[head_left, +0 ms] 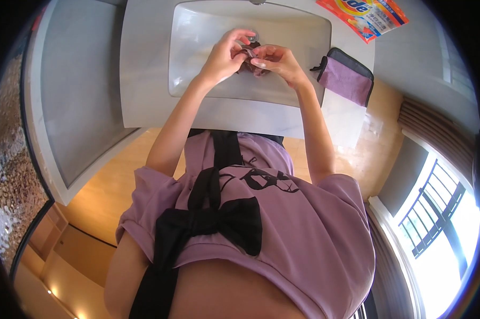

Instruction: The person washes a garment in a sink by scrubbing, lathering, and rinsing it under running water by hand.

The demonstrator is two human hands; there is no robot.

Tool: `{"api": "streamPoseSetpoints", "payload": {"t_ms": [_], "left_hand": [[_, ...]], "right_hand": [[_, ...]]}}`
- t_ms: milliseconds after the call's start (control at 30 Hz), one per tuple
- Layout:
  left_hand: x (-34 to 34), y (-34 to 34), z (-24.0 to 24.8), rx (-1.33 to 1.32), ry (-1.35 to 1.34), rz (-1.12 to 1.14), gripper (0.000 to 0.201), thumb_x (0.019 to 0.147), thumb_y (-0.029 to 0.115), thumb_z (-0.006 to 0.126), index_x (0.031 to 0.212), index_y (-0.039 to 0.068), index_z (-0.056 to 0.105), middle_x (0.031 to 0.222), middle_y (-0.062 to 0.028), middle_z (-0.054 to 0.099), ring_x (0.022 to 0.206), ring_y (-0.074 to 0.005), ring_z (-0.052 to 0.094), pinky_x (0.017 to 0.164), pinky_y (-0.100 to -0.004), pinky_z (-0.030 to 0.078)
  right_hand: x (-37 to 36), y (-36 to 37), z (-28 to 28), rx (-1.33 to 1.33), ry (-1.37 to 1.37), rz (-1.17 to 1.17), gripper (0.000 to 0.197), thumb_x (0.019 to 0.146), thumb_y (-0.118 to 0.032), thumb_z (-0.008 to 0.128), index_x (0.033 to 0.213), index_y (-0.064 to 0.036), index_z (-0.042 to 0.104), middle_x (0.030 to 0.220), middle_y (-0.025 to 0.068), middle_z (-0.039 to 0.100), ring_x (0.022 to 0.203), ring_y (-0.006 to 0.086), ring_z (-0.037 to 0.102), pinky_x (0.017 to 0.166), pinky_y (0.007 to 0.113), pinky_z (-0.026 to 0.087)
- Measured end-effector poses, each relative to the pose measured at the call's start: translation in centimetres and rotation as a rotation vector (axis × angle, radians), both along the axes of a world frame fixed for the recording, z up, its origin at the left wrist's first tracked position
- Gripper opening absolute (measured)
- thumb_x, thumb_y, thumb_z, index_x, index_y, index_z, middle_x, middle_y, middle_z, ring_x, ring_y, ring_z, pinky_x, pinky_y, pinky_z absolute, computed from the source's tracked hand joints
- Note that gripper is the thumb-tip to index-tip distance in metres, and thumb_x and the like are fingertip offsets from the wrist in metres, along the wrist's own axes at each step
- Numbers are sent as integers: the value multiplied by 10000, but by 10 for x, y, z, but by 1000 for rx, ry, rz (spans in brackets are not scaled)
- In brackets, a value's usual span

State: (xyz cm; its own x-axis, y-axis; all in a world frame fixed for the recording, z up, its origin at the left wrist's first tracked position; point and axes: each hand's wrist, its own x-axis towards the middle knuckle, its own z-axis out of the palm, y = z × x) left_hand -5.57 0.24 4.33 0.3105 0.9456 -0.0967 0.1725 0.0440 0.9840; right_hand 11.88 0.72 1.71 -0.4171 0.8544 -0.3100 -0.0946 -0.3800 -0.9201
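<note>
Above the white sink, my two hands are close together on a small piece of dark mauve cloth. My left hand pinches one side of it with curled fingers. On the other side, the thumb and fingers of my right hand grip it as well. Part of the cloth hangs in folds beneath my fingers toward the metal drain. How much of it touches the basin, I cannot tell.
On the pale counter, right of the sink, lies a purple pouch with black edging. An orange plastic packet rests at the far right. The faucet base shows at the sink's far edge. A window stands at the right.
</note>
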Motion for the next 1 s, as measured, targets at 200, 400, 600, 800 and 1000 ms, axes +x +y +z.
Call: {"api": "streamPoseSetpoints", "payload": {"t_ms": [200, 400, 600, 800, 1000], "left_hand": [[-9, -2, -17, -82, -130, 140, 360, 771, -54, 477, 1115, 35, 416, 946, -87, 525, 774, -115, 545, 673, -235, 474], [-13, -5, -42, -193, 19, 39, 209, 827, 109, 519, 991, -19, 511, 772, -78, 604, 662, -113, 568, 629, -224, 459], [-36, -11, -83, 40, 347, 34, 277, 861, 253, 467, 886, 7, 591, 773, -70, 605, 625, -96, 483, 590, -234, 389], [-39, -8, -81, -335, 5, 185, 183, 847, 209, 460, 857, 47, 545, 846, -29, 590, 769, -110, 524, 668, -245, 395], [22, 8, -74, 86, 21, 151, 384, 749, 215, 616, 1060, 59, 453, 1000, -39, 553, 955, -134, 507, 804, -289, 383]], "right_hand": [[-22, 0, -7, 298, -111, 5, 149, 757, -96, 609, 857, 11, 584, 628, 40, 545, 520, 83, 497, 433, 206, 375], [-31, 4, -14, 523, -254, -174, 122, 772, -53, 526, 865, -4, 587, 770, 85, 572, 690, 161, 540, 581, 255, 429], [-13, 31, -1, 676, -410, -438, 153, 789, -76, 529, 899, 19, 579, 793, 98, 602, 748, 147, 545, 696, 256, 431], [23, 50, -4, 439, -108, -660, 190, 809, -92, 552, 934, 48, 573, 850, 35, 593, 778, 82, 522, 723, 199, 403], [7, 38, 11, 520, -169, -520, 183, 792, -80, 564, 922, 48, 580, 836, 32, 590, 760, 81, 517, 708, 200, 409]]}}
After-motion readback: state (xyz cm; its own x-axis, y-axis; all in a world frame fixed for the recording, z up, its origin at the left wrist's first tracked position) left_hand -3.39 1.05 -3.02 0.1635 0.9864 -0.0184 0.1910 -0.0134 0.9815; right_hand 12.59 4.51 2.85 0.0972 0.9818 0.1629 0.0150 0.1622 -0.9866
